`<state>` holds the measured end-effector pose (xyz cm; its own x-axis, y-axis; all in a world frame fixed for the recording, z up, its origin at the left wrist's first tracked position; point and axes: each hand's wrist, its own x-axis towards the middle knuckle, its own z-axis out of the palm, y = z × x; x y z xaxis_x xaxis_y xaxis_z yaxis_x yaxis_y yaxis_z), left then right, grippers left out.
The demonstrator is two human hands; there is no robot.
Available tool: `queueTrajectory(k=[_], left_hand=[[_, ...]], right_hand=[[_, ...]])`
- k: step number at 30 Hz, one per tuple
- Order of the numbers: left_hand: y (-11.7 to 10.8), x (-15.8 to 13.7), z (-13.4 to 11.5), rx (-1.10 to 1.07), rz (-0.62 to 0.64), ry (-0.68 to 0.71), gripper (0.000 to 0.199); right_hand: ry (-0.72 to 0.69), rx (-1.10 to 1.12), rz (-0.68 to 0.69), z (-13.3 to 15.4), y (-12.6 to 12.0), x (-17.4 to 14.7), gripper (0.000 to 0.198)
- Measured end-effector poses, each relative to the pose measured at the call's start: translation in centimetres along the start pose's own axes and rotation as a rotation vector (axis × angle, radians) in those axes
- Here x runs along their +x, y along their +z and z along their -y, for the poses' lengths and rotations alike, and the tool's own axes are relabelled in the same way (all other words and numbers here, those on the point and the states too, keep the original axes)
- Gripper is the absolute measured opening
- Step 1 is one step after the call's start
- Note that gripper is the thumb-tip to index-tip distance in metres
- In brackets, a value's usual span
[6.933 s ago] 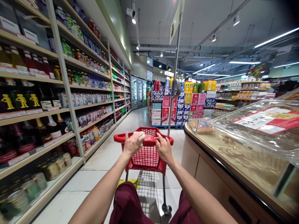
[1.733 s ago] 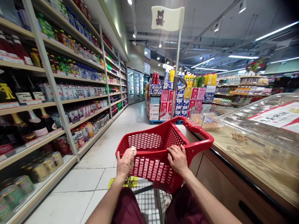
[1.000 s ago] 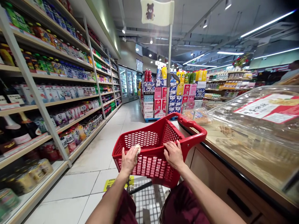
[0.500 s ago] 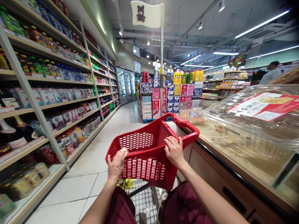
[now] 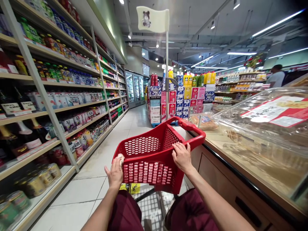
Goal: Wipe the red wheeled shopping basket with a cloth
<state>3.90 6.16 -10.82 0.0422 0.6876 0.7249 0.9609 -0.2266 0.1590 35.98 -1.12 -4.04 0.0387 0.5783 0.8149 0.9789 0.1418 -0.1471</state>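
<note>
Fingers of the left hand (image 5: 114, 173) bent over a bunched pale cloth (image 5: 120, 158), pressing it to the rim at the narrow end of a red cart (image 5: 176, 176). Fingers of the right hand (image 5: 182, 157) hooked over the near rim, grasping it, thumb raised. Cart lies just ahead of and between both sets of fingers, long axis crosswise: narrow end at the left fingers, handle (image 5: 190, 127) beyond and right of the right fingers, pointing toward a counter (image 5: 214, 173). Basket floor hidden by the near wall.

Obstructions: counter close beside the handle, right of the right fingers; clear plastic packs (image 5: 276, 110) on top. Pole (image 5: 166, 51) ahead of the right fingers, foot hidden, pale flag (image 5: 158, 19) at its upper end. Stacked cartons (image 5: 172, 102) straight ahead, well apart from the fingers. Stocked shelves (image 5: 60, 110) well left of the left fingers. Yellow sign (image 5: 135, 188) below and right of the left fingers, partly covered. Person in pale top (image 5: 274, 78) far beyond the right fingers.
</note>
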Motion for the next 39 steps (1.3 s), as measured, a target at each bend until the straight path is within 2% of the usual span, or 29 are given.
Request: queueTrajectory(k=[1, 4, 6, 8, 11, 12, 14, 17, 19, 21, 24, 26, 27, 30, 32, 34, 37, 39], left_hand=[[0.1, -0.1, -0.5, -0.007, 0.005, 0.014, 0.042], [0.4, -0.1, -3.9, -0.081, 0.081, 0.231, 0.049], [0.2, 0.0, -4.9, -0.113, 0.12, 0.322, 0.051], [-0.3, 0.0, -3.6, -0.098, 0.11, 0.244, 0.049], [-0.9, -0.3, -0.1, -0.038, 0.036, -0.048, 0.042], [-0.9, -0.3, 0.2, -0.031, 0.032, -0.092, 0.042], [-0.5, -0.2, -1.1, -0.043, 0.064, -0.034, 0.044], [0.2, 0.1, -5.5, -0.091, 0.122, 0.222, 0.052], [0.3, 0.2, -6.8, -0.103, 0.128, 0.314, 0.053], [0.0, 0.1, -5.3, -0.083, 0.106, 0.261, 0.05], [-0.5, -0.2, -1.5, -0.026, 0.04, -0.012, 0.043], [-0.6, -0.3, -1.1, -0.015, 0.031, -0.092, 0.042], [-0.5, -0.2, -1.8, -0.022, 0.046, -0.058, 0.044], [0.0, -0.1, -5.4, -0.077, 0.108, 0.188, 0.055], [0.1, 0.0, -6.4, -0.108, 0.133, 0.29, 0.056], [0.0, 0.1, -5.2, -0.102, 0.096, 0.227, 0.049], [-0.3, 0.0, -2.9, -0.058, -0.021, -0.003, 0.04], [-0.1, 0.1, -3.8, -0.065, -0.019, 0.015, 0.041]], right_hand=[[0.007, -0.008, -0.002, 0.1, 0.1, 0.1, 0.03], [-0.018, -0.031, 0.008, 0.0, 0.3, 0.4, 0.029], [-0.04, -0.042, 0.021, -0.2, 0.3, 0.5, 0.029], [-0.05, -0.042, 0.036, -0.3, 0.4, 0.5, 0.029], [-0.03, -0.035, 0.029, 0.0, 0.5, 0.4, 0.028], [-0.018, -0.035, 0.021, 0.2, 0.5, 0.4, 0.028], [-0.004, -0.032, 0.011, 0.5, 0.6, 0.4, 0.028], [-0.022, -0.015, 0.016, 0.4, 0.5, 0.3, 0.029], [-0.038, -0.002, 0.016, 0.0, 0.4, 0.3, 0.029], [-0.051, 0.009, 0.012, -0.2, 0.3, 0.3, 0.03], [-0.051, 0.011, 0.0, 0.0, 0.4, 0.2, 0.03], [-0.036, 0.001, -0.005, 0.3, 0.5, 0.2, 0.029], [-0.027, -0.005, -0.004, 0.5, 0.5, 0.2, 0.029], [-0.03, -0.017, 0.015, 0.4, 0.6, 0.4, 0.028], [-0.042, -0.023, 0.023, 0.0, 0.6, 0.4, 0.028], [-0.05, -0.025, 0.024, -0.2, 0.8, 0.4, 0.029], [-0.055, -0.015, 0.019, 0.0, 1.1, 0.3, 0.028], [-0.044, -0.009, 0.015, 0.4, 1.2, 0.2, 0.028]])
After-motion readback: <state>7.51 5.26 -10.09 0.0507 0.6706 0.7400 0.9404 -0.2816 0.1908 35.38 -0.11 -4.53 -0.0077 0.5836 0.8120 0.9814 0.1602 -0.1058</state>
